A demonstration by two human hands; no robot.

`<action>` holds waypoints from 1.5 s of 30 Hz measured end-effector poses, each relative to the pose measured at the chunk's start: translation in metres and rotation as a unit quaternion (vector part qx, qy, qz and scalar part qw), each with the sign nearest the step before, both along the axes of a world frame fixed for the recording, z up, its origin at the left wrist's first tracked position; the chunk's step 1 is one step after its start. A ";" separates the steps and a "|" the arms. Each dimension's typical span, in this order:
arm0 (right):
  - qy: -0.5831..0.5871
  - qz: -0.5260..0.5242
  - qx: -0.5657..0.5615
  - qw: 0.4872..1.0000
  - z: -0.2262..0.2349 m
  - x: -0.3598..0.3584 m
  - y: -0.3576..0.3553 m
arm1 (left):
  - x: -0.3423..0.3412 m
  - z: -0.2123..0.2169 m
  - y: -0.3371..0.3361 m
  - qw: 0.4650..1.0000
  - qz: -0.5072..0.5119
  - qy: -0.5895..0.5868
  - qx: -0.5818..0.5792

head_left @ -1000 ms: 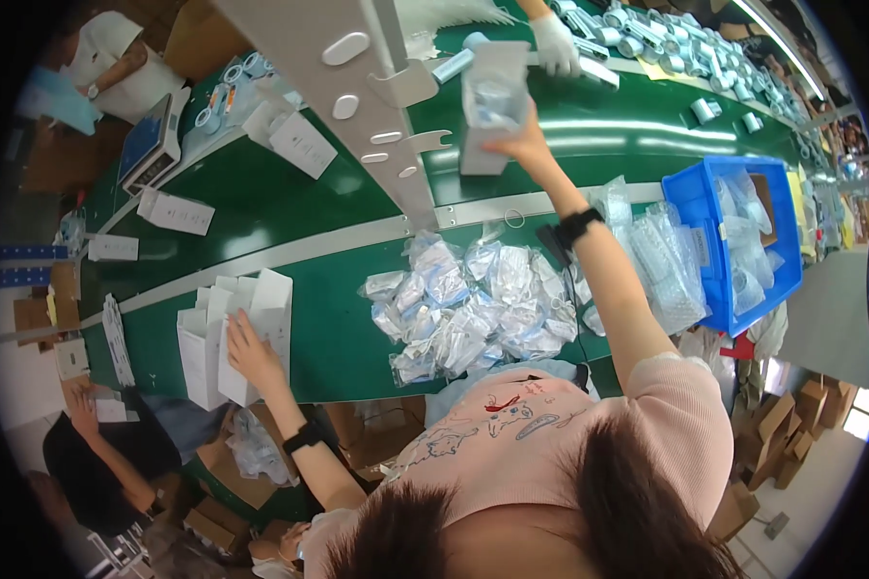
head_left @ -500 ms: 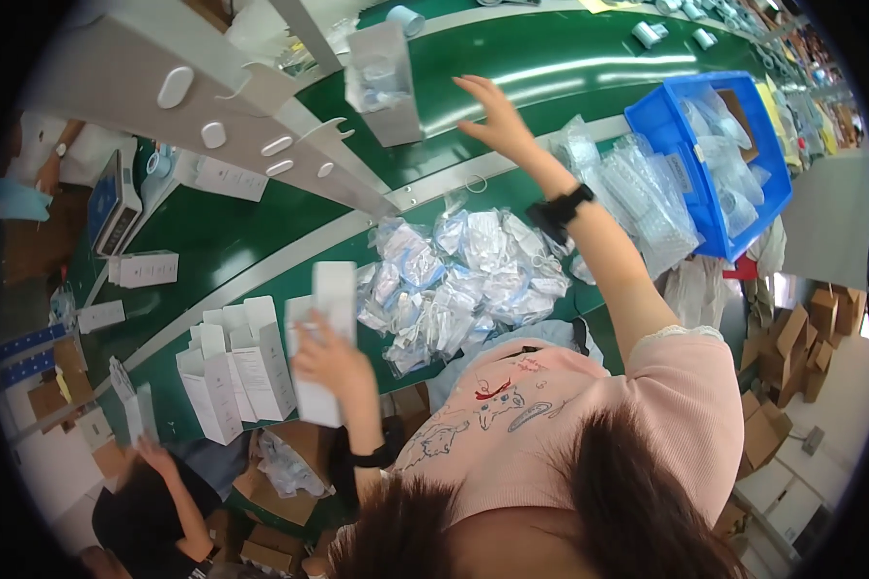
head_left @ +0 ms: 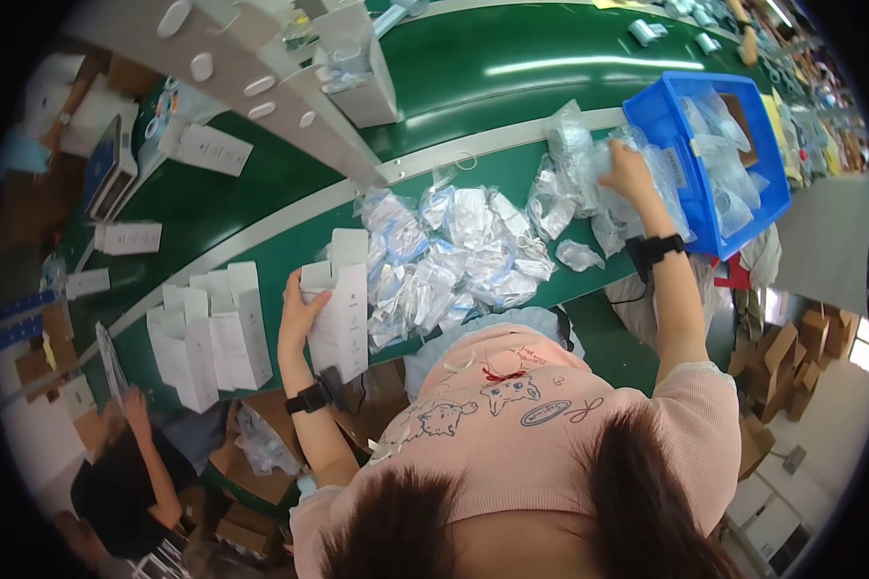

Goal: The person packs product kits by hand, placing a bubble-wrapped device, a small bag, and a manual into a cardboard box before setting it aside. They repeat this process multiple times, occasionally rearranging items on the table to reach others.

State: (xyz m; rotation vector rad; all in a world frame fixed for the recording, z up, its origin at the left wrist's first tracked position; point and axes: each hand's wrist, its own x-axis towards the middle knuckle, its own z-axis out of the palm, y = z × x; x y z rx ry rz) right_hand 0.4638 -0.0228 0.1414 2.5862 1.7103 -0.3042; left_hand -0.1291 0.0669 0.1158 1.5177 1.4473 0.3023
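Observation:
My left hand (head_left: 302,314) is wrapped round the near-left side of an upright white carton (head_left: 345,323) with its top flaps raised. Over at the right, my right hand (head_left: 631,176) is in a heap of clear bubble-wrap bags (head_left: 661,198), its fingers curled onto one of them; the fingertips are partly lost against the plastic. Between the hands lies a broad pile of small clear packets (head_left: 468,256) with white and pale blue contents. Several more open white cartons (head_left: 236,328) stand in a cluster left of my left hand.
A blue bin (head_left: 709,217) with bubble-wrapped pieces is at the right. Across the metal rail, a filled white carton (head_left: 367,101) stands on the green belt (head_left: 492,96). A grey metal post (head_left: 261,87) slants in from far left. Another person's hand (head_left: 137,415) is at lower left.
My right hand has come from above the green belt back to the bubble-wrap heap at the right. The carton at my left hand has shifted slightly, and my grip is now at its side.

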 end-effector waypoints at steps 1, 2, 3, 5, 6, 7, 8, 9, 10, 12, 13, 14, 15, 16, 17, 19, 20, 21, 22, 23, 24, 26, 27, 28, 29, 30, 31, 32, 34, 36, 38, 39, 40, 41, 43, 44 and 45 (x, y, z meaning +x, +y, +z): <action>0.003 0.012 0.000 1.000 0.001 0.002 -0.002 | 0.000 0.002 -0.003 1.000 0.012 0.003 0.000; 0.019 0.014 0.082 0.996 0.009 0.001 -0.008 | 0.001 0.010 -0.009 0.996 0.052 -0.058 -0.043; 0.039 0.014 0.162 0.986 0.025 -0.009 -0.010 | 0.002 0.020 -0.014 0.985 0.091 -0.118 -0.083; 0.223 -0.068 0.142 0.962 0.077 -0.032 -0.005 | 0.002 0.045 -0.027 0.967 0.145 -0.175 -0.115; 0.226 -0.060 0.141 0.962 0.097 -0.043 -0.005 | 0.005 0.059 -0.031 0.956 0.159 -0.230 -0.092; 0.367 -0.083 0.225 0.899 0.113 -0.053 -0.006 | 0.009 0.076 -0.037 0.941 0.174 -0.284 -0.067; 0.494 -0.108 0.301 0.808 0.120 -0.061 -0.005 | 0.018 0.092 -0.040 0.922 0.184 -0.338 -0.043; 0.497 -0.104 0.297 0.809 0.119 -0.070 0.000 | 0.034 0.110 -0.043 0.921 0.191 -0.337 -0.041; 0.612 -0.096 0.332 0.712 0.120 -0.082 0.006 | 0.058 0.131 -0.041 0.913 0.155 -0.378 -0.014; 0.804 -0.075 0.366 0.462 0.122 -0.113 0.021 | 0.074 0.135 -0.037 0.942 0.046 -0.313 0.111; 0.835 -0.077 0.365 0.405 0.124 -0.130 0.031 | 0.083 0.131 -0.030 0.957 -0.037 -0.207 0.200; 0.861 -0.078 0.362 0.348 0.125 -0.148 0.043 | 0.097 0.133 -0.031 0.960 -0.058 -0.185 0.200; 0.868 -0.102 0.358 0.330 0.124 -0.164 0.054 | 0.117 0.138 -0.032 0.962 -0.080 -0.164 0.201; 0.871 -0.127 0.358 0.312 0.122 -0.179 0.064 | 0.130 0.132 -0.035 0.962 -0.083 -0.166 0.200; 0.870 -0.146 0.372 0.289 0.127 -0.201 0.073 | 0.141 0.127 -0.038 0.965 -0.073 -0.131 0.213; 0.865 -0.166 0.392 0.265 0.130 -0.237 0.086 | 0.157 0.123 -0.043 0.966 -0.070 -0.099 0.227; 0.848 -0.181 0.412 0.280 0.126 -0.253 0.092 | 0.162 0.123 -0.046 0.962 -0.013 -0.128 0.239; 0.830 -0.195 0.431 0.296 0.122 -0.260 0.095 | 0.166 0.124 -0.049 0.954 0.045 -0.157 0.251; 0.829 -0.194 0.433 0.296 0.118 -0.261 0.096 | 0.169 0.124 -0.051 0.941 0.103 -0.187 0.261; 0.786 -0.170 0.483 0.347 0.113 -0.262 0.096 | 0.172 0.122 -0.052 0.941 0.102 -0.188 0.261; 0.736 -0.144 0.530 0.395 0.110 -0.262 0.096 | 0.173 0.118 -0.052 0.939 0.112 -0.160 0.283; 0.682 -0.117 0.572 0.441 0.105 -0.260 0.097 | 0.174 0.111 -0.053 0.931 0.135 -0.102 0.325; 0.675 -0.077 0.555 0.481 0.103 -0.256 0.096 | 0.175 0.107 -0.053 0.931 0.136 -0.102 0.323; 0.665 -0.035 0.536 0.519 0.103 -0.250 0.095 | 0.177 0.104 -0.052 0.924 0.118 -0.135 0.337; 0.652 0.007 0.516 0.555 0.103 -0.244 0.094 | 0.179 0.101 -0.049 0.916 0.100 -0.168 0.350; 0.652 0.008 0.515 0.557 0.105 -0.239 0.094 | 0.180 0.099 -0.047 0.906 0.082 -0.200 0.363; 0.638 0.075 0.445 0.624 0.114 -0.234 0.091 | 0.182 0.099 -0.046 0.907 0.084 -0.201 0.361; 0.615 0.141 0.370 0.682 0.125 -0.229 0.088 | 0.183 0.099 -0.044 0.911 0.032 -0.186 0.368; 0.582 0.206 0.288 0.732 0.136 -0.216 0.088 | 0.186 0.100 -0.041 0.909 -0.073 -0.155 0.379; 0.314 0.394 0.327 0.800 0.140 -0.199 0.093 | 0.190 0.099 -0.039 0.908 -0.032 -0.261 0.326; 0.165 0.475 0.331 0.799 0.140 -0.193 0.092 | 0.193 0.098 -0.038 0.864 0.049 -0.456 0.209; 0.193 0.497 0.308 0.788 0.137 -0.194 0.086 | 0.196 0.093 -0.037 0.864 0.052 -0.456 0.209; 0.221 0.518 0.285 0.775 0.132 -0.196 0.079 | 0.200 0.084 -0.036 0.861 0.050 -0.439 0.252; 0.250 0.540 0.261 0.761 0.126 -0.194 0.075 | 0.205 0.073 -0.036 0.856 0.049 -0.421 0.296; 0.357 0.467 0.266 0.764 0.092 -0.182 0.074 | 0.207 0.054 -0.039 0.849 0.048 -0.402 0.339; 0.458 0.386 0.268 0.755 0.071 -0.177 0.073 | 0.206 0.045 -0.043 0.861 0.044 -0.390 0.324; 0.482 0.268 0.251 0.795 0.050 -0.177 0.074 | 0.203 0.036 -0.047 0.873 0.045 -0.373 0.310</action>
